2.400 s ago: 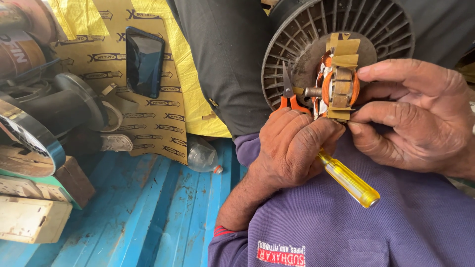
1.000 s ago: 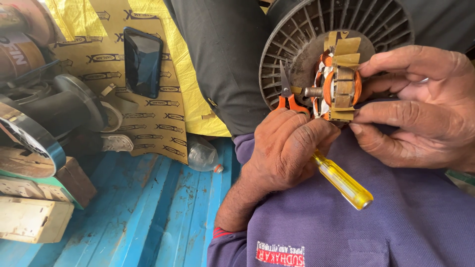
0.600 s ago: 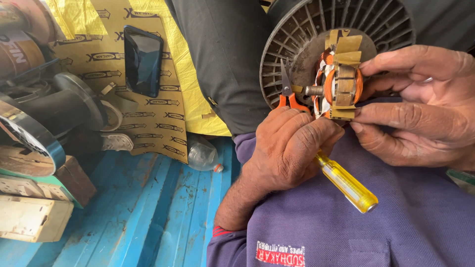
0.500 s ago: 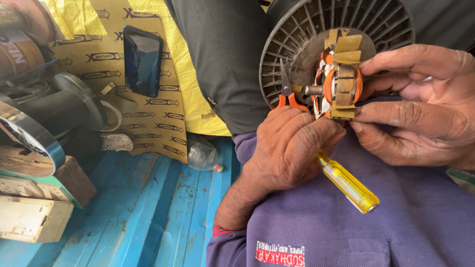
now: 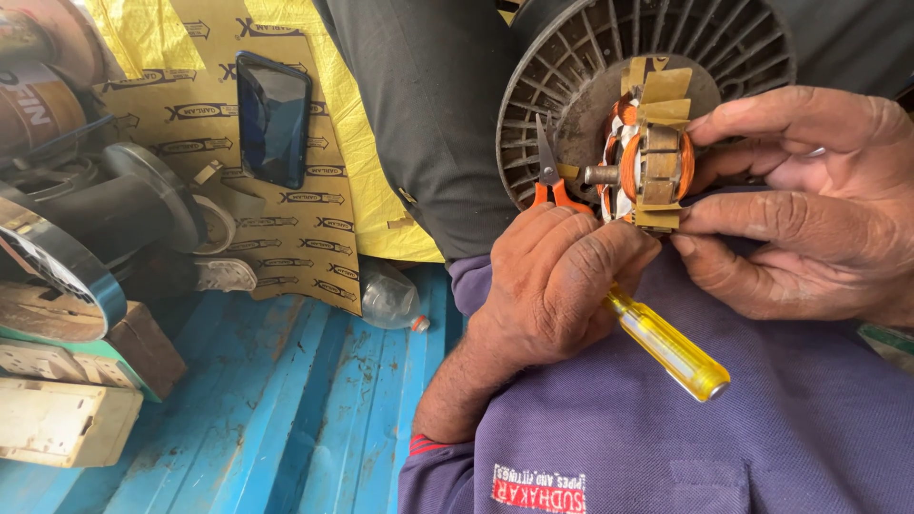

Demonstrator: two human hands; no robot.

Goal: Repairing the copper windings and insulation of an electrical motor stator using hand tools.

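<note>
The left hand [image 5: 557, 286] gripped a yellow screwdriver [image 5: 671, 345] and orange snips [image 5: 552, 186] together, keeping both ready, while the right hand [image 5: 809, 205] fingers pinched the coil [image 5: 652, 162] steady against the fan [image 5: 590, 67].

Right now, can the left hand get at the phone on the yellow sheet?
Probably not at once. The left hand is full, gripping a yellow screwdriver and orange cutters at the coil. The phone lies apart to its left, with nothing over it.
</note>
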